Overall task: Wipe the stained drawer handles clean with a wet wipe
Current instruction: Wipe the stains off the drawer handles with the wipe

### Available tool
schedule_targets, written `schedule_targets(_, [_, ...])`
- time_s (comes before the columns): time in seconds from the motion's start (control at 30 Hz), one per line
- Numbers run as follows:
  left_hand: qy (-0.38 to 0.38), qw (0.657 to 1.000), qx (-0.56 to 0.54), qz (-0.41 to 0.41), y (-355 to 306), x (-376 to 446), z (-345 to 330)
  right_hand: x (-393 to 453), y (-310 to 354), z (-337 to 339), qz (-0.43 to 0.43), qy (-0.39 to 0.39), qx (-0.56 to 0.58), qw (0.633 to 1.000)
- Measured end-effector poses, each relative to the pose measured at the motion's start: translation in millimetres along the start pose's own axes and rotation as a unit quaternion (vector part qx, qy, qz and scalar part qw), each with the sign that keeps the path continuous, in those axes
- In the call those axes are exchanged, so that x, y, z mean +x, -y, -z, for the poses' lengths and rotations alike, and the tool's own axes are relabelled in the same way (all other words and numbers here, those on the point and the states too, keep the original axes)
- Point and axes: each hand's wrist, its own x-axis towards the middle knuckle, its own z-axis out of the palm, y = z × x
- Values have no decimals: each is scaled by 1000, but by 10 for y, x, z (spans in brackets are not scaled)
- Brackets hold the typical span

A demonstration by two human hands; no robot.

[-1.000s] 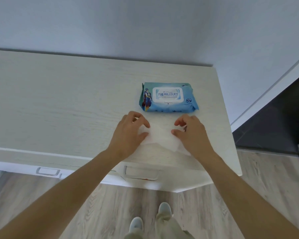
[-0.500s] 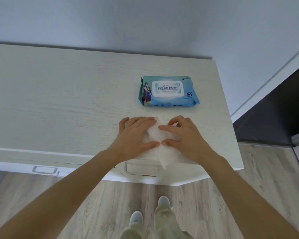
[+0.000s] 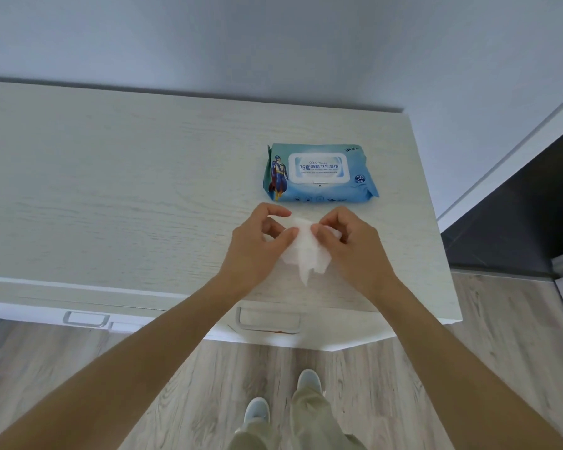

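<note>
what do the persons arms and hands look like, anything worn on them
Both forearms are bare as far as the frame shows: no sleeves, watch, bracelets or gloves. The left hand and right hand are bare too, with no rings visible and short nails on the fingers that show. Lower in view are light khaki trousers and pale shoes.

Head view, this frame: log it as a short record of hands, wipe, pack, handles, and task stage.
left hand: pinches the wipe's left side
right hand: pinches the wipe's right side
wipe: white, crumpled, held between both hands above the cabinet top
pack of wipes: blue, lying flat behind the hands, lid shut
near handle: reddish stain on its lower edge, untouched
far-left handle: untouched; stain not discernible
task stage: wipe in hand, wiping not yet begun
</note>
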Motion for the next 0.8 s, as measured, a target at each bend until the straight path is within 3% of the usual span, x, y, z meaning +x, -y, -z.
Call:
schedule_targets(0.1, [10,982,182,-57,104,-23,9,-5,-97,-42,-2,31,-114,993])
schedule_targets(0.2, [39,938,301,-167,227,-74,74,-35,-149,-110,41,-52,-184,981])
schedule_targets(0.27, [43,931,309,-191,268,-103,108,-55,-153,-143,62,-102,-207,971])
schedule_targets(0.5, [55,926,314,-202,270,-136,139,-178,-86,-269,67,-166,-240,954])
schedule_targets(0.7, [64,923,323,-200,329,-198,249,-300,-110,-444,46,-133,-265,954])
schedule_targets(0.8, [77,912,350,-200,364,-251,329,-369,-90,-502,51,-147,-324,933])
